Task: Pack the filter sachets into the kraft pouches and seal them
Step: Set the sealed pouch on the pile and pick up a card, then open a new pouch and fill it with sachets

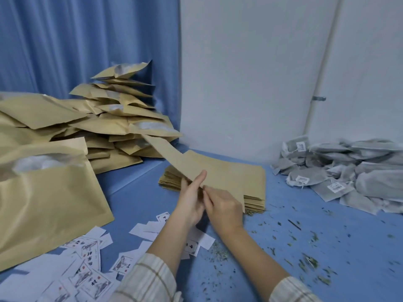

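Note:
A flat empty kraft pouch [220, 168] is lifted off a low stack of empty kraft pouches [254, 202] at the centre of the blue surface. My left hand [192, 197] and my right hand [222, 205] both pinch its near edge, fingertips close together at its mouth. The pouch slants up and away to the left. A heap of grey filter sachets [349, 171] with white tags lies at the right against the wall. Filled kraft pouches [104, 118] are piled at the left.
A large kraft pouch [48, 197] lies at the near left. White printed labels [87, 273] are scattered along the front edge. Green herb crumbs [305, 258] litter the right front. A blue curtain and a white wall close off the back.

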### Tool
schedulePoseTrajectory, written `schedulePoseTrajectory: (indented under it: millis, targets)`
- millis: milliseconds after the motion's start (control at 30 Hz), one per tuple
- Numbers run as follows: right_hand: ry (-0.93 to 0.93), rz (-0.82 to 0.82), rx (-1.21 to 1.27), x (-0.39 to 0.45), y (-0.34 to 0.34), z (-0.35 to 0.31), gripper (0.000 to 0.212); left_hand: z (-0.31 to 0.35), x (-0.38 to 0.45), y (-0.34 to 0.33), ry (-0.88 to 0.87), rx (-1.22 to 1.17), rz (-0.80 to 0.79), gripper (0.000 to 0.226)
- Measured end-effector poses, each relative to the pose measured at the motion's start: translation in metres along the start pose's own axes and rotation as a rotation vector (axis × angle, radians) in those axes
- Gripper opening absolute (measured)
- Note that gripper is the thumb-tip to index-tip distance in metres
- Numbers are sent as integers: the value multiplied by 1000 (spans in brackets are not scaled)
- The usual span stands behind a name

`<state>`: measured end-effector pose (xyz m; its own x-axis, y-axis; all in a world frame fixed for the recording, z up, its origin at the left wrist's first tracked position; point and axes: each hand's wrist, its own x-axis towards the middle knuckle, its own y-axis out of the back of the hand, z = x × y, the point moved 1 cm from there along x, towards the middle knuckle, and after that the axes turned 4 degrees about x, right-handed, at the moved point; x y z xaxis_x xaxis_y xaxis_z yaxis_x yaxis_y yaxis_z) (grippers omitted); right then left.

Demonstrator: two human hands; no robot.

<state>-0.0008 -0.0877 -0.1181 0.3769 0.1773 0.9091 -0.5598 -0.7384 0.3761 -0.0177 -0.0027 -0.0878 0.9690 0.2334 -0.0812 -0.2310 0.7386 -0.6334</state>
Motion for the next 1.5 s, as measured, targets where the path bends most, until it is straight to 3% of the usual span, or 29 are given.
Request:
schedulePoseTrajectory:
  millis: [100, 233, 400, 533, 600, 667, 767, 800, 867, 933, 967, 1067, 1133, 1233, 1333, 1400, 1500]
  targets:
    - [-67, -120, 202, 6, 3, -16, 18, 17, -7, -2, -162, 202, 140, 28]
    - [-262, -377, 463, 26, 10, -39, 26, 38, -19, 9, -382, 518, 272, 34]
    - [-779, -262, 1050, 62, 30, -65, 20, 68, -46, 26, -645, 853, 258, 76]
    - [-1045, -65, 1547, 85, 54, -62, 30, 87, -67, 48, -857, 1252, 325, 88]
    - [-1127, -91, 1685, 88, 64, -49, 41, 89, -71, 64, -871, 1537, 396, 92]
    - [-1207, -159, 1632, 82, 66, -39, 55, 90, -76, 80, -914, 1677, 463, 92]
    - [-1310, -106, 1479, 64, 62, -30, 28, 85, -79, 100, -918, 1877, 445, 92]
    - [-1344, -104, 1446, 57, 61, -29, 20, 82, -77, 106, -833, 1993, 422, 94]
    - [-1406, -171, 1404, 43, 56, -26, 8, 75, -78, 111, -501, 2148, 329, 94]
    - [-1466, -240, 1362, 31, 51, -25, 4, 68, -78, 110, -204, 2113, 158, 92]
    - [-1492, -247, 1339, 26, 49, -24, 4, 65, -78, 105, -140, 2036, 77, 91]
    - [-1518, -248, 1304, 16, 41, -24, 4, 61, -80, 83, -195, 1537, -31, 76]
    - [-1504, -249, 1287, 14, 39, -26, 6, 57, -81, 61, -234, 1199, 27, 56]
    - [-1444, -249, 1272, 14, 35, -35, 7, 48, -77, 28, -175, 957, 128, 41]
    - [-1303, -324, 1123, 13, 30, -42, 18, 38, -72, 7, -101, 880, 223, 50]
    - [-1237, -363, 1123, 10, 30, -47, 8, 36, -70, 4, -137, 883, 341, 37]
    - [-1207, -390, 1140, 9, 33, -50, 30, 35, -70, 10, -207, 819, 435, 16]
